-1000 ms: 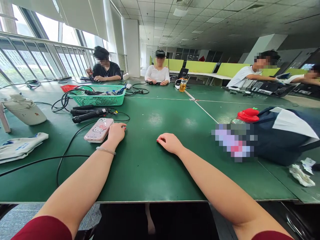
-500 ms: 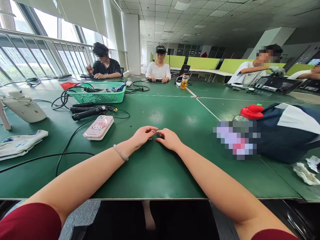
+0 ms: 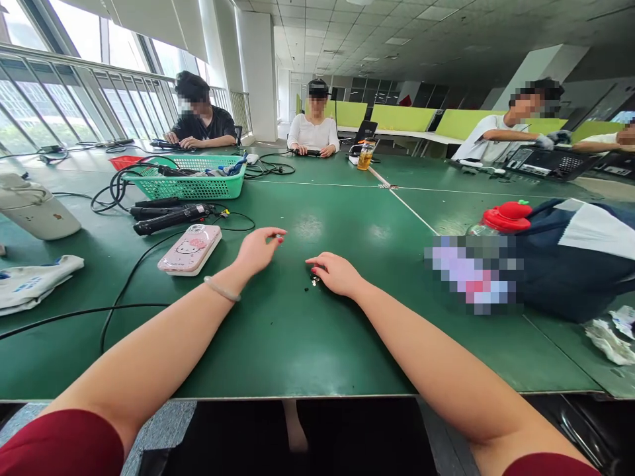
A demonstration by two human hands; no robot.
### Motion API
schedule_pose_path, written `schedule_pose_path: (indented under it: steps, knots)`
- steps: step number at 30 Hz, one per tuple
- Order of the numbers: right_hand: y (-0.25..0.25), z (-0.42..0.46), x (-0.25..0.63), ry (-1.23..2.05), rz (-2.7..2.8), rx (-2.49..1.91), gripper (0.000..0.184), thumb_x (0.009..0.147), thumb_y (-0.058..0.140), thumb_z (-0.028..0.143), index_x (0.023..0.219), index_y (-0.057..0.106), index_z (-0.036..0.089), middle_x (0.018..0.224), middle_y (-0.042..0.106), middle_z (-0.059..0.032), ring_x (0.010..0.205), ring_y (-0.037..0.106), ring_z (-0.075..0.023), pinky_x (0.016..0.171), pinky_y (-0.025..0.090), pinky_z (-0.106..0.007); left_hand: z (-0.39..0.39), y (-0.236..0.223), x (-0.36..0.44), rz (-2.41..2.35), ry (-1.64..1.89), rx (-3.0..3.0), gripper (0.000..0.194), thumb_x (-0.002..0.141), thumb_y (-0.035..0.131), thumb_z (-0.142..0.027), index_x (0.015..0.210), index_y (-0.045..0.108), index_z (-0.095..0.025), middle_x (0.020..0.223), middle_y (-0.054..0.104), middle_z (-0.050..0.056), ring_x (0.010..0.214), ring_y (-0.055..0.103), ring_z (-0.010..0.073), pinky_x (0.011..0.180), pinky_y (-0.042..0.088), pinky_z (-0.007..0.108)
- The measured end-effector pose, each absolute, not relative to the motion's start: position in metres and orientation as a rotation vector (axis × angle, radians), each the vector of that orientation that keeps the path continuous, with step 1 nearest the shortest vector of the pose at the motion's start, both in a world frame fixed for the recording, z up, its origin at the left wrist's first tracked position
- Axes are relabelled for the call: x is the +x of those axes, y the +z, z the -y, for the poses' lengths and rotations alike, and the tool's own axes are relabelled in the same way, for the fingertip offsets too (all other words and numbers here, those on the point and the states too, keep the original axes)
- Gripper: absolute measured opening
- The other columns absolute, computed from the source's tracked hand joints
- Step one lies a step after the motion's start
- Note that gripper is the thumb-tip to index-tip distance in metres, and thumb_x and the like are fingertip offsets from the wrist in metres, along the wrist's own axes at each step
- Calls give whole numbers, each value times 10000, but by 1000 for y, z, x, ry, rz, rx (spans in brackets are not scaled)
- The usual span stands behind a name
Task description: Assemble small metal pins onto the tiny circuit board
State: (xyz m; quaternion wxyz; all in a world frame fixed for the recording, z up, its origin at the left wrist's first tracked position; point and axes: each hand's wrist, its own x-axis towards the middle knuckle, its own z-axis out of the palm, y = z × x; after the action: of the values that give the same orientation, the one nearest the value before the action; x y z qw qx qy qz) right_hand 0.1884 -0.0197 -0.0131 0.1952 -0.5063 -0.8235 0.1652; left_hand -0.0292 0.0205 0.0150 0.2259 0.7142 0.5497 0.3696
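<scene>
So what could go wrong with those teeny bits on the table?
The small bits sit right by the right hand, so a little bump of its fingers might scatter them. They're tiny, and the dark one might be hard to find again on the green table. Also, the pink phone lies close to the left wrist, so a sideways swing of that arm could knock it.

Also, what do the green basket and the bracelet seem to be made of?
Green basket: likely plastic with a slight sheen, judging by its perforated, moulded-looking walls.
Bracelet: perhaps polished stone, glass or resin; it looks pale and smooth, but I cannot tell which.
</scene>
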Motion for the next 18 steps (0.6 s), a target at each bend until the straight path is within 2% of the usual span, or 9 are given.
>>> schedule_pose_path:
  steps: [3,6,12,15,18]
  knots:
    - [-12,21,189,511,2296,-1428,283,922,469,211,1130,660,209,1091,617,-49,980,574,-159,866,440,-289,-41,11,-54,-1813,953,2008,214,828,520,-222,966,681,-195,963,688,66,857,603,207,824,449,321]
    - [-12,21,189,534,2283,-1431,265,915,473,214,1080,681,225,1082,615,-45,937,579,-150,821,445,-282,-49,2,-60,-1803,919,1938,206,843,456,-182,943,636,-183,948,693,65,888,612,193,840,454,304]
    - [-12,19,195,560,2322,-1376,230,863,575,252,1058,693,223,1002,609,-32,773,536,-113,754,420,-262,-31,-9,-31,-1385,865,1887,167,859,438,-254,918,576,-179,904,682,48,866,620,157,878,456,314]
    - [-7,20,200,684,2375,-1325,314,777,696,310,1079,682,226,997,589,-14,702,491,-88,692,396,-239,-4,-9,-8,-1066,796,1838,175,850,458,-294,917,565,-173,905,680,44,886,614,150,902,454,317]
    - [-3,21,202,741,2394,-1312,329,695,771,336,986,696,203,963,571,-5,683,460,-82,640,364,-225,18,-8,8,-930,758,1808,200,829,507,-341,913,576,-173,914,678,46,890,610,160,900,455,335]
